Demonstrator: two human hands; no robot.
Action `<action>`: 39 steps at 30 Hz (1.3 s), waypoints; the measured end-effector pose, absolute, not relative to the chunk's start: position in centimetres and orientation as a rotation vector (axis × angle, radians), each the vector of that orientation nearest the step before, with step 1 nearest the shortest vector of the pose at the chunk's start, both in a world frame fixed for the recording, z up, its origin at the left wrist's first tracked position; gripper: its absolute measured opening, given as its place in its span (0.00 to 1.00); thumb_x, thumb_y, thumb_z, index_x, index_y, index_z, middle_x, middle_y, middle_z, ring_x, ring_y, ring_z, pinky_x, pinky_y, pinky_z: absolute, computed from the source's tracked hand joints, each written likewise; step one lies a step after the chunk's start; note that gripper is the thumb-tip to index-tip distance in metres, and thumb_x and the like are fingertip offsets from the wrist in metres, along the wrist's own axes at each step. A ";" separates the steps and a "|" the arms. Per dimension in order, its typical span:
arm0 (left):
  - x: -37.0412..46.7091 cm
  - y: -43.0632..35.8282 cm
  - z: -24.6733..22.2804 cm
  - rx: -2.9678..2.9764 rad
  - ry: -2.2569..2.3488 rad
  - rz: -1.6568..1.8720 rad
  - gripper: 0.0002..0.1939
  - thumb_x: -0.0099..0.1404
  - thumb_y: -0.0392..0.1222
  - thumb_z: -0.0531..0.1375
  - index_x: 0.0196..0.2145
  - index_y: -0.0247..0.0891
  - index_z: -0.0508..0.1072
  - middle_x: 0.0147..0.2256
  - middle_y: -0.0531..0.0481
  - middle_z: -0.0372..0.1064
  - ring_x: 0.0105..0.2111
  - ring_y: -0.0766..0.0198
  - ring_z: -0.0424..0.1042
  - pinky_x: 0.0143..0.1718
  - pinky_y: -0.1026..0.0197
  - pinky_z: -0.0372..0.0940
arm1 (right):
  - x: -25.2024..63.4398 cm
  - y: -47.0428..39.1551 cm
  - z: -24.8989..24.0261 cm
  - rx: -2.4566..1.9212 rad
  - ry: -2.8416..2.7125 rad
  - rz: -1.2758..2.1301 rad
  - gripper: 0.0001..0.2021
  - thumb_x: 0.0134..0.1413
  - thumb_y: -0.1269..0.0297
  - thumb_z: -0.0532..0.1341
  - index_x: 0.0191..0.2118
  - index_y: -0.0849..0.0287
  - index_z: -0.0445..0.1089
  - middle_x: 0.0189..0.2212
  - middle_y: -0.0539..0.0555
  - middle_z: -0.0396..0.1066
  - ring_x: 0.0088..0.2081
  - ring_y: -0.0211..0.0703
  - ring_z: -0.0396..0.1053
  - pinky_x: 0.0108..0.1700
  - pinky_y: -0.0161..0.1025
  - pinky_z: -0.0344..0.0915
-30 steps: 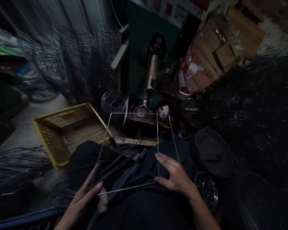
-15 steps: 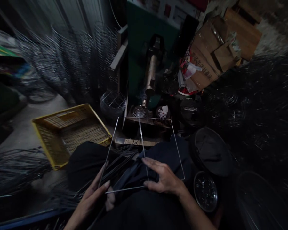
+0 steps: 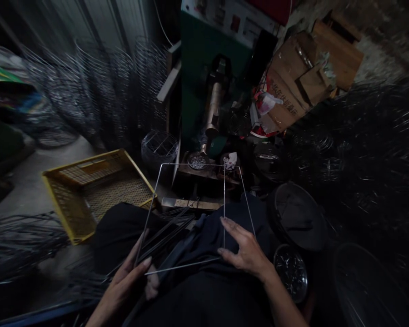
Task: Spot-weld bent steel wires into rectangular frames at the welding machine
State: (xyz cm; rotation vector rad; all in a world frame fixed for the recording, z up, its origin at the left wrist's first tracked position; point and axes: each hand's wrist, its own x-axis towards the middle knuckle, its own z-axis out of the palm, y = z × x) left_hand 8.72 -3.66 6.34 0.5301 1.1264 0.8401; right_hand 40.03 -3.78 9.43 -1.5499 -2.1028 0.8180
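A thin wire frame, roughly four-sided, is held out over the lap. My left hand grips its near left corner between thumb and fingers. A straight wire runs from the frame's far side towards the near side, close to the right side. My right hand has its thumb and index finger on this straight wire, near its lower end. Beyond the frame, a metal machine arm points down at a small dish of metal bits.
At the left lies a yellow plastic crate, with stacked wire baskets behind it. Loose wires rest by the left thigh. On the right are a round black lid, a bowl of small parts and a cardboard box.
My right hand has moved right with the straight wire, which now stands nearer the frame's right side and less slanted. My left hand and the frame's left corner have shifted slightly left.
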 end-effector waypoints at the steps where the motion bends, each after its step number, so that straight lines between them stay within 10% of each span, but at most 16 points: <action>1: 8.7 -3.7 6.4 0.525 1.125 0.847 0.56 0.57 0.53 0.69 0.72 0.48 0.40 0.19 0.51 0.70 0.15 0.58 0.69 0.16 0.64 0.64 | 40.0 -3.8 9.4 -1.548 -2.106 0.820 0.39 0.57 0.56 0.66 0.71 0.53 0.52 0.67 0.57 0.56 0.67 0.52 0.56 0.67 0.52 0.59; 39: 9.9 -4.8 6.6 0.585 1.069 0.871 0.53 0.62 0.53 0.65 0.72 0.46 0.34 0.19 0.50 0.71 0.16 0.57 0.69 0.18 0.62 0.65 | 37.1 -3.9 9.4 -1.424 -2.199 1.006 0.45 0.51 0.60 0.73 0.71 0.55 0.52 0.66 0.57 0.57 0.66 0.48 0.58 0.66 0.44 0.60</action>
